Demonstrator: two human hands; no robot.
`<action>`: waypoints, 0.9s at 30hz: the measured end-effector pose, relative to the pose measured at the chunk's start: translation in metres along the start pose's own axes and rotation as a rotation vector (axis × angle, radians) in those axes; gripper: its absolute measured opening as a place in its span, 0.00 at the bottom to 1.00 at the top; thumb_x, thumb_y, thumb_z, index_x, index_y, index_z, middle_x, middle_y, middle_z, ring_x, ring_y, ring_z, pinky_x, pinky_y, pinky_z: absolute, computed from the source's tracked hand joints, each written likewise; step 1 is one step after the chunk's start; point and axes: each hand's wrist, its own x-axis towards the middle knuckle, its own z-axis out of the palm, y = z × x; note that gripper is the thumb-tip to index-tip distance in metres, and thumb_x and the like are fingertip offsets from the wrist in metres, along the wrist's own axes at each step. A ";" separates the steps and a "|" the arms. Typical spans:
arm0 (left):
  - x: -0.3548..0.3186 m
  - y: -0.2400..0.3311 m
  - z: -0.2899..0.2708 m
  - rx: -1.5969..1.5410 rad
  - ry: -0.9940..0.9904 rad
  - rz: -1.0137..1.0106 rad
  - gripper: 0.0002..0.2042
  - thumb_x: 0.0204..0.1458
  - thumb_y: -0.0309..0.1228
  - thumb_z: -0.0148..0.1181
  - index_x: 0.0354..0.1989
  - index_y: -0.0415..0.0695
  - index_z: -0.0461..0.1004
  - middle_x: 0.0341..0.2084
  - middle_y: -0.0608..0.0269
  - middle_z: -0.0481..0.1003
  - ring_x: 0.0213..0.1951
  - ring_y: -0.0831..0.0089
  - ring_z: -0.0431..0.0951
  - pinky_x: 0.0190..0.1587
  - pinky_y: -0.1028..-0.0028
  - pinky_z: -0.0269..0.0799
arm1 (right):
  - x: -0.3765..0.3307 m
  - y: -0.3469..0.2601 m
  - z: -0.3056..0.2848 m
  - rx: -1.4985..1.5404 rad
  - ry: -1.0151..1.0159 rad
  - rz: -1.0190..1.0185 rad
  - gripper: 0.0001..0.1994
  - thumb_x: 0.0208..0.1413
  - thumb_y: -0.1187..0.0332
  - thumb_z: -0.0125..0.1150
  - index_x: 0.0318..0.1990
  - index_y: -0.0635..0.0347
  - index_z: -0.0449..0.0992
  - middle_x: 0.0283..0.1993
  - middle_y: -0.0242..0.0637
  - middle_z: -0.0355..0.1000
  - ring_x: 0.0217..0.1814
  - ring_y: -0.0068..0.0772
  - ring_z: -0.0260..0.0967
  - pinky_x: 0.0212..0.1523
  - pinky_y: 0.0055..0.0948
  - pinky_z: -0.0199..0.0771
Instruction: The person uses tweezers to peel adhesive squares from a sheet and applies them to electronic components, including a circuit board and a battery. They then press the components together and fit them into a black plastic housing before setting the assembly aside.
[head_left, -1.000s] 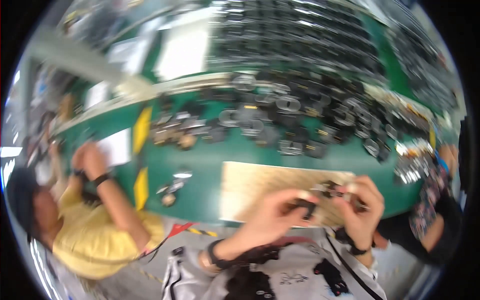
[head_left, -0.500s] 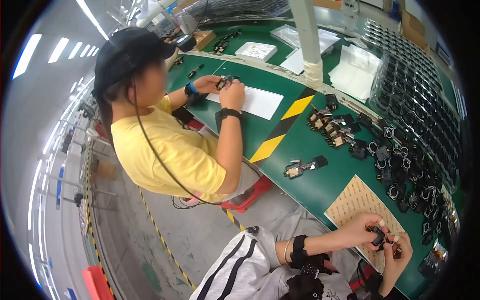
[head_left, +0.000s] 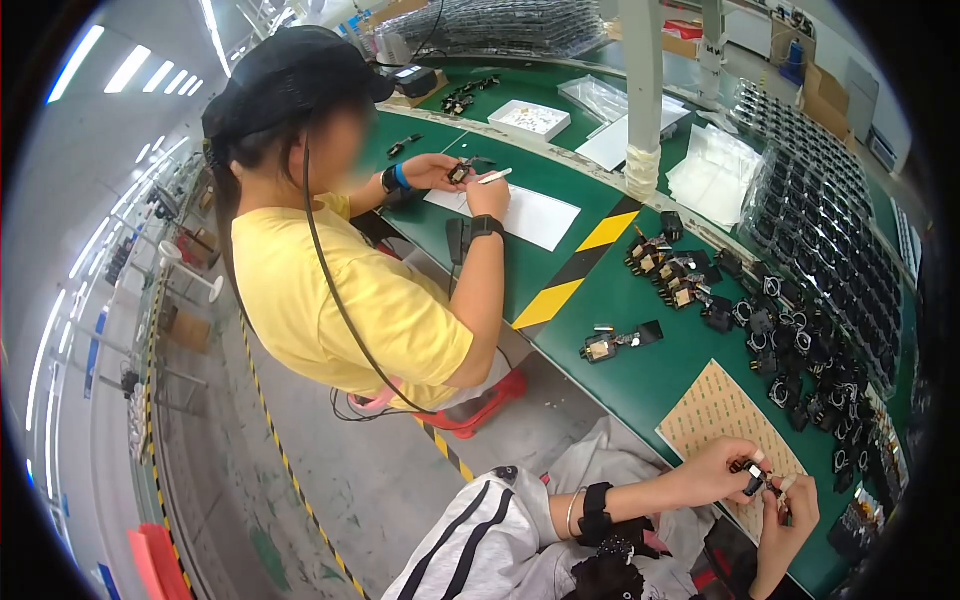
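Observation:
My left hand (head_left: 715,472) is closed, its thumb and fingers pinching a small black electronic part (head_left: 748,478) above a tan sheet with printed rows (head_left: 715,405). Against the other end of that part, my right hand (head_left: 790,515) is closed too, with its fingertips pressed together. Fingers hide much of the part, and whatever small piece sits between the right fingertips is too little to name. Pale coverings show on some fingertips. One partly assembled module with a gold-coloured block and a black flap (head_left: 612,346) lies beyond the sheet.
Several similar modules (head_left: 670,275) and a heap of black parts with coiled cables (head_left: 800,340) lie on the green table (head_left: 560,370). Stacked clear trays (head_left: 830,220) stand behind. A co-worker in yellow (head_left: 340,300) sits left, past striped tape (head_left: 580,262). A white post (head_left: 643,110) rises at the back.
The view has shifted slightly. My hands remain together on the black part, which has turned a little. The co-worker's right hand now shows a white pen-like tool beside a held module.

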 end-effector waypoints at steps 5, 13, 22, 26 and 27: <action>0.003 0.007 0.005 0.017 -0.030 -0.002 0.12 0.48 0.17 0.45 0.42 0.32 0.66 0.36 0.61 0.69 0.32 0.77 0.74 0.35 0.80 0.74 | -0.005 0.003 -0.014 -0.111 -0.028 0.070 0.09 0.37 0.83 0.58 0.29 0.66 0.68 0.28 0.34 0.60 0.22 0.23 0.54 0.17 0.20 0.47; -0.002 0.026 -0.005 0.023 0.023 0.040 0.20 0.45 0.09 0.41 0.48 0.36 0.64 0.39 0.59 0.70 0.41 0.73 0.73 0.43 0.76 0.72 | 0.026 0.004 -0.007 -0.174 -0.081 -0.090 0.11 0.34 0.75 0.67 0.29 0.60 0.73 0.30 0.38 0.66 0.24 0.37 0.67 0.20 0.25 0.64; 0.020 0.029 0.008 0.110 0.043 -0.135 0.18 0.45 0.09 0.42 0.47 0.30 0.64 0.40 0.53 0.69 0.44 0.69 0.72 0.49 0.70 0.71 | 0.021 0.029 -0.022 -0.221 -0.103 -0.196 0.11 0.35 0.69 0.68 0.30 0.58 0.75 0.30 0.34 0.65 0.18 0.27 0.66 0.15 0.23 0.64; 0.026 0.030 0.014 0.128 0.087 -0.157 0.16 0.46 0.09 0.42 0.45 0.29 0.65 0.39 0.51 0.70 0.43 0.66 0.73 0.48 0.70 0.72 | 0.017 0.037 -0.022 -0.205 -0.124 -0.190 0.12 0.34 0.71 0.67 0.31 0.59 0.75 0.31 0.35 0.65 0.18 0.27 0.67 0.14 0.22 0.66; 0.027 0.028 0.014 0.152 0.103 -0.150 0.15 0.46 0.09 0.42 0.44 0.29 0.65 0.38 0.51 0.70 0.42 0.65 0.74 0.47 0.71 0.73 | 0.016 0.038 -0.021 -0.205 -0.116 -0.194 0.13 0.33 0.72 0.66 0.32 0.59 0.74 0.31 0.35 0.65 0.18 0.27 0.67 0.13 0.22 0.66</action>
